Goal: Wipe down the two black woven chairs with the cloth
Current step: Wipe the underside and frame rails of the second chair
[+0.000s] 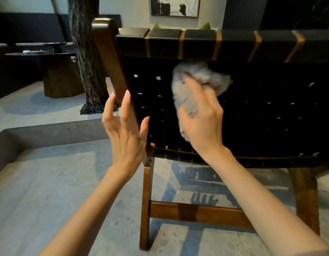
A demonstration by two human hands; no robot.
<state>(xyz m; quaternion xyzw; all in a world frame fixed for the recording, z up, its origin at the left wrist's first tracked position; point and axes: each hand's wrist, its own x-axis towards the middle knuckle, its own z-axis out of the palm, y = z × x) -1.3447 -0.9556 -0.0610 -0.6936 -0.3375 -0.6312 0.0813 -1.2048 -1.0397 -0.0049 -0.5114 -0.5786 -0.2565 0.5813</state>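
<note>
At the far left a low dark bench [58, 58] on a wooden block base stands on the grey floor [49, 191], and a rough tree trunk [86, 52] rises just beside its right edge. Next comes the left hand [124, 137], raised with its fingers [127, 104] straight and spread wide, holding nothing. It lies over the lower part of the brown wooden side post [110, 58], with the thumb on the woven side of the post; whether it touches the wood cannot be told. That post forms the left edge of the black woven chair [261, 111], which is seen from behind and stands on the floor on wooden legs joined by a low crossbar [197, 213]. The grey cloth [195, 84] is bunched against the upper left part of the woven back, just below the strap-wrapped top rail [233, 43]. The right hand [202, 124] holds it there, its fingers [192, 89] curled around the cloth and blurred. Above the chair, a black-and-white painting [174, 6] hangs on the pale wall. To the right, the weave runs out of view at the picture's edge.
</note>
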